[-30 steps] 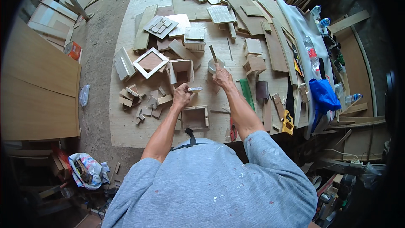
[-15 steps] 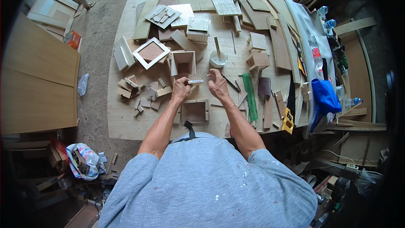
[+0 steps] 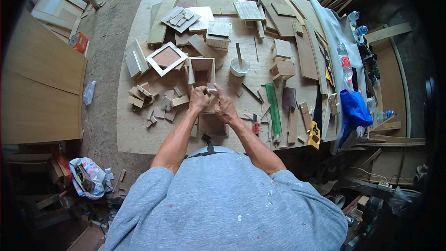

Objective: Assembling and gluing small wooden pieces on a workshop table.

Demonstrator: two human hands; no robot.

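My left hand (image 3: 200, 99) is closed on a small wood strip with white, glue-like stuff on it (image 3: 212, 91). My right hand (image 3: 225, 107) has its index finger stretched out against the strip's right end; its other fingers are loosely bent and partly hidden. Just beyond the hands stands an open wooden box (image 3: 202, 64). A second open box (image 3: 212, 125) lies nearer me, partly covered by my right hand. Right of the first box is a white pot (image 3: 239, 68) with a stick (image 3: 239, 51) standing in it.
Small wood blocks (image 3: 168, 104) lie at left, near a pale frame (image 3: 166, 59). At right are two little wooden stools (image 3: 282, 69), a green strip (image 3: 273, 107), a red cutter (image 3: 255, 124) and a yellow-handled saw (image 3: 314, 134). Boards (image 3: 278, 11) cover the far side.
My right hand has moved left and nearer me, from beside the pot to the strip, where its index finger now touches. My left hand stays closed on the strip. The red cutter has come into sight.
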